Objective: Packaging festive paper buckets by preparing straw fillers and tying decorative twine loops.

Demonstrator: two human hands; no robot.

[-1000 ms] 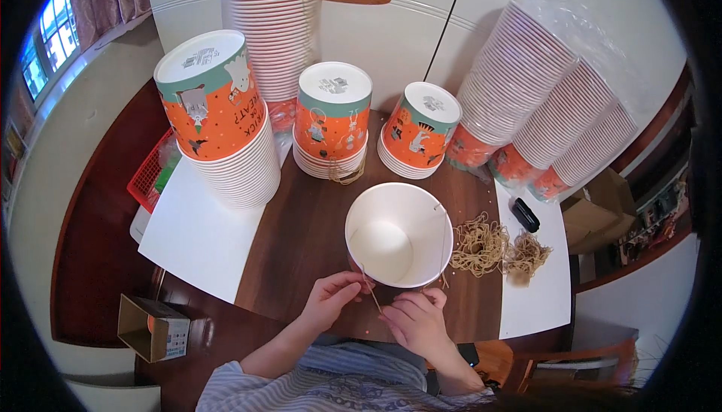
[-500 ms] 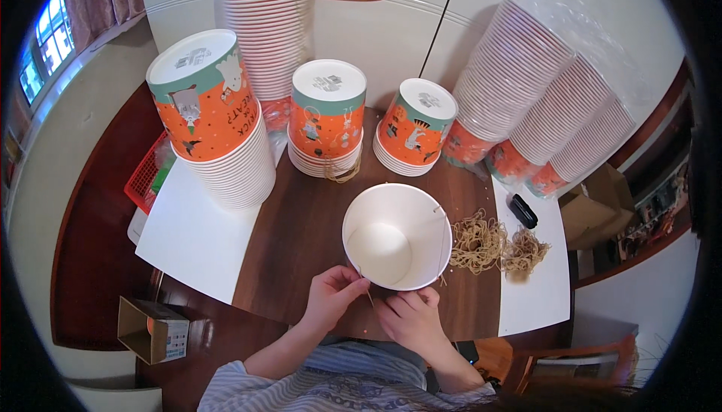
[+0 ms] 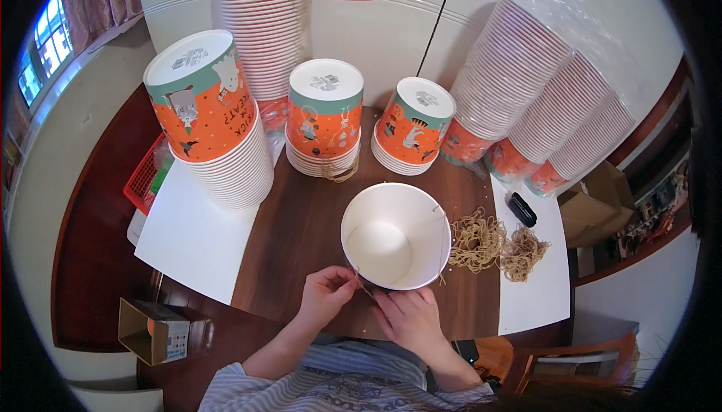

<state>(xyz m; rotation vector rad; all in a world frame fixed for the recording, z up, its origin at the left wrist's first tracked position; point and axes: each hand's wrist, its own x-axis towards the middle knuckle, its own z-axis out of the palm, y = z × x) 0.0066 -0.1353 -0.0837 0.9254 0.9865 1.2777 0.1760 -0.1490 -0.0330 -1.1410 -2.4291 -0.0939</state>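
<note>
A white-lined paper bucket is tipped on the table with its mouth toward me. A thin cord handle runs along its right inner side. At the bucket's near left rim, my left hand is closed, with thumb and fingertips pinching a tan cord end. My right hand is closed against the near outer wall of the bucket, its fingertips beside that cord. The bucket partly hides those fingers.
Upside-down orange-and-green bucket stacks line the table's far side. Wrapped bucket stacks stand behind. Tan cord bundles and a black object lie right. A cardboard box is on the floor.
My left hand has shifted slightly left and up, drawing the cord a little away from the rim. My right fingers have straightened somewhat along the bucket's near wall.
</note>
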